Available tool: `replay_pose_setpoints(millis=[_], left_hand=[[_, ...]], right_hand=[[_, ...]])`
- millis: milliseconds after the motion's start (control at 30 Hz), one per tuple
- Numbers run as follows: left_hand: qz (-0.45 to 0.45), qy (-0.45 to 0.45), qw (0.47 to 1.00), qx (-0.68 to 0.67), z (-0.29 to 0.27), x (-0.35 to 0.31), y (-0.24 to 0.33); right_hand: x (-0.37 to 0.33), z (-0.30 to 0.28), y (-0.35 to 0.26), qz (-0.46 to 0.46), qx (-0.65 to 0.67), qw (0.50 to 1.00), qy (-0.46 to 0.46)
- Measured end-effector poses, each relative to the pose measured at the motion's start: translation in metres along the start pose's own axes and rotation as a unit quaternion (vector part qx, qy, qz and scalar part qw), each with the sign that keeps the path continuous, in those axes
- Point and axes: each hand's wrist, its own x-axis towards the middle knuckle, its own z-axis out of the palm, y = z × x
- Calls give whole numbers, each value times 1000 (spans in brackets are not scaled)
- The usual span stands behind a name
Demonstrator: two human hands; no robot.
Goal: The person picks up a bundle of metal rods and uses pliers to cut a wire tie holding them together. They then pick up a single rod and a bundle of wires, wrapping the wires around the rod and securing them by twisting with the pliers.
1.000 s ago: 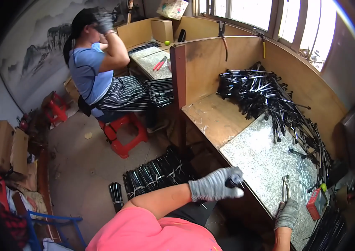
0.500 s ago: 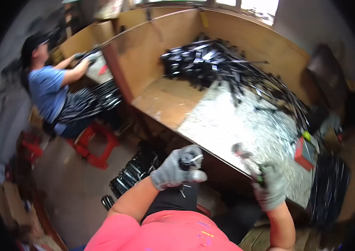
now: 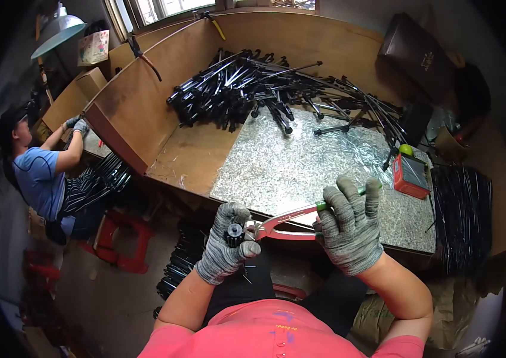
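Newly beside the black part (image 3: 234,236): red pliers (image 3: 289,215)

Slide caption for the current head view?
Gloved right hand holds red pliers beside a black part in the gloved left hand.

Bright daylight shows in a window (image 3: 179,6) on the far side, left of a grey wall (image 3: 348,17). Tan wooden partitions (image 3: 145,101) border the speckled, gleaming surface (image 3: 283,173). A wide-shaded lamp (image 3: 62,30) stands out far left; a red stool (image 3: 136,262) rests on the dull floor (image 3: 106,301), left.
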Motion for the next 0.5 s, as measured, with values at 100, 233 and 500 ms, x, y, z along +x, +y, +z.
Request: replay_pose_setpoints(millis=[100,233,500], left_hand=[[-27,25,999,7,8,2,6],[-69,38,996,31,8,4,9],[-78,-53,992,84,-4,5,6]], right_hand=[[-5,-2,4,-8,31,999,-18],[-11,-9,5,-10,60,998,-28],[-41,-4,-9,141,421,861,-248]])
